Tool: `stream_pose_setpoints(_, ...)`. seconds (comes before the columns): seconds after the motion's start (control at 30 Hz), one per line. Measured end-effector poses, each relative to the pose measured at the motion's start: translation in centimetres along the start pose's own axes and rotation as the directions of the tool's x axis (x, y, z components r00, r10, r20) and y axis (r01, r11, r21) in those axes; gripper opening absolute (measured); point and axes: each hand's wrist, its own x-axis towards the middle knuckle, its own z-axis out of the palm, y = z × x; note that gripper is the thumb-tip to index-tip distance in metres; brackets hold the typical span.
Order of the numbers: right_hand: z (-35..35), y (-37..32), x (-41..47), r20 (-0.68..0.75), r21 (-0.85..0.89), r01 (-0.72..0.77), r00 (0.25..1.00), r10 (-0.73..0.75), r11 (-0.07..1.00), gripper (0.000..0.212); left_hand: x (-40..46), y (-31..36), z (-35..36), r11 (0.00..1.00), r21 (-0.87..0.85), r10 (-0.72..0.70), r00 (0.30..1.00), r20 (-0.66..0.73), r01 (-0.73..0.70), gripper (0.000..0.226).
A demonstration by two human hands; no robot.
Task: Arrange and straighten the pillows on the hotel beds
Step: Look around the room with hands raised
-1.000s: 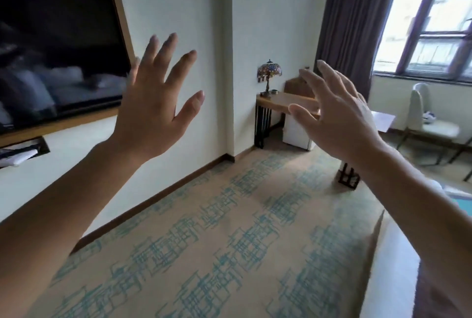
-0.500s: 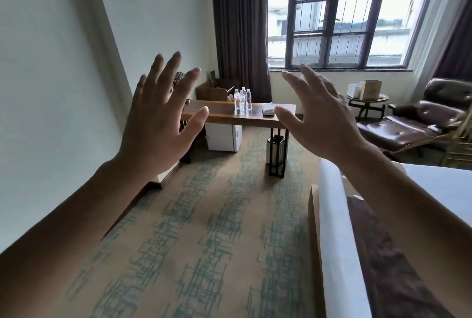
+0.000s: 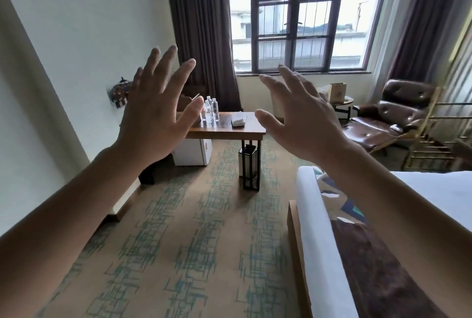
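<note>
View has swung toward the window (image 3: 298,18); left hand (image 3: 150,123) and right hand (image 3: 304,126) raised, fingers spread, empty.

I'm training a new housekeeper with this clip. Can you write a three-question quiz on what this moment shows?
1. True or false: the left hand holds a pillow.
2. What stands on the desk beside the folded cloth? A) water bottles B) a kettle C) a phone
3. Which piece of furniture lies at the lower right of the view?

Key:
1. False; both it and the right hand are raised, fingers spread, holding nothing.
2. A, the water bottles.
3. The bed; no pillow is in view.
</note>
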Motion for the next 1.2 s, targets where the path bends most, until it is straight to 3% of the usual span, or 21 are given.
stream_pose_setpoints(0.23, 4.8, 5.7, 5.3, -0.003, -0.115, -0.109, 0.994, 0.109, 0.987, 0.067, 6.1, -3.2, 10.8, 1.0, -0.016, 0.013, 1.0, -0.01, -0.013, 0.066)
stream_pose_setpoints(0.6, 14.0, 11.7, 19.8, -0.243, -0.253, -0.293, 0.942, 0.233, 0.922, 0.067, 17.7, -13.0, 26.3, 0.992, -0.035, 0.119, 0.991, -0.067, -0.122, 0.063)
stream_pose_setpoints(0.73, 17.5, 13.7, 23.4, -0.255, -0.281, -0.338, 0.928, 0.27, 0.898, 0.067, 21.5, -15.5, 32.0, 0.984, -0.08, 0.158, 0.986, -0.054, -0.162, 0.062)
stream_pose_setpoints(0.87, 20.0, 16.8, 26.2, -0.216, -0.334, -0.345, 0.934, 0.285, 0.877, 0.061, 25.1, -15.2, 38.0, 0.962, -0.133, 0.237, 0.971, -0.03, -0.238, 0.061)
stream_pose_setpoints(1.2, 26.2, 29.8, 34.5, -0.229, -0.367, -0.398, 0.915, 0.333, 0.841, 0.066, 34.6, -11.3, 52.6, 0.953, -0.131, 0.275, 0.961, 0.007, -0.272, 0.067)
